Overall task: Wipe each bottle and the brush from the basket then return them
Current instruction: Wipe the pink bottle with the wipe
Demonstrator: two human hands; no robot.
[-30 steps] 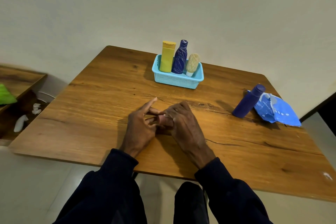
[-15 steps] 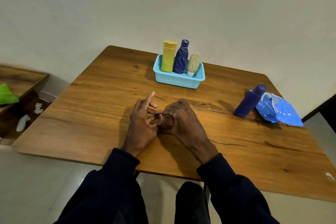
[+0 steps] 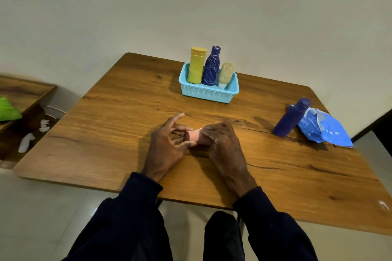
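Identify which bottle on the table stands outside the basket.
The plain dark-blue bottle at the right, beside the blue packet. The yellow bottle and the patterned blue bottle both stand inside the light-blue basket.

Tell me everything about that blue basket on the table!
The basket is light blue and looks like plastic. It is rectangular, with walls full of tiny holes and a smooth rim. It sits flat on the far part of the wooden table. Standing inside it are a yellow bottle, a purple bottle with white lines and a tilted cream brush.
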